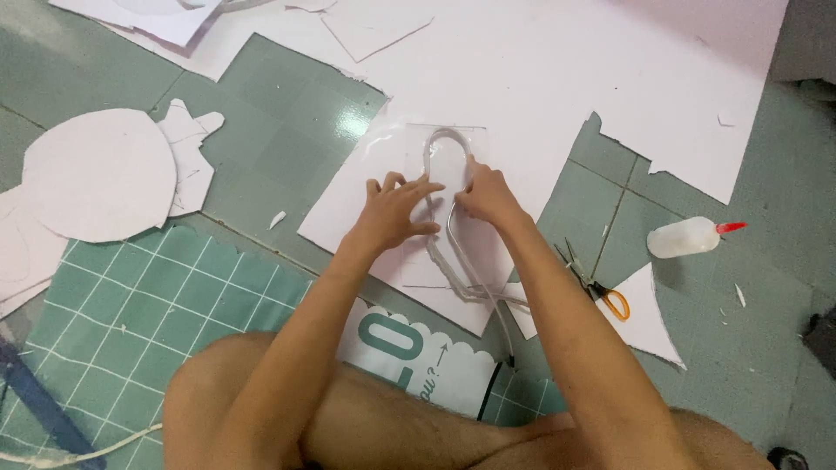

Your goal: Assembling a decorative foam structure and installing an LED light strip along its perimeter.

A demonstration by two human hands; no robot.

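One glue bottle (684,237), one pair of scissors (592,283), two hands (396,213).

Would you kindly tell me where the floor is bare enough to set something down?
Bare green floor lies between the round cutout and the white sheet under the hands. It is crowded near the scissors and glue bottle.

Craft floor, cut foam board (557,78), scissors (592,283), glue bottle (684,237)

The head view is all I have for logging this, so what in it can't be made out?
- Clear tubing: its stretch under the left hand and right hand is hidden by the fingers.
- Grip: pressing or pinching the tubing cannot be told.
- White sheet: any outline under the tubing is too faint.
- Dark thing: cut off by the right edge.
- Scissors: blades partly behind the right forearm.
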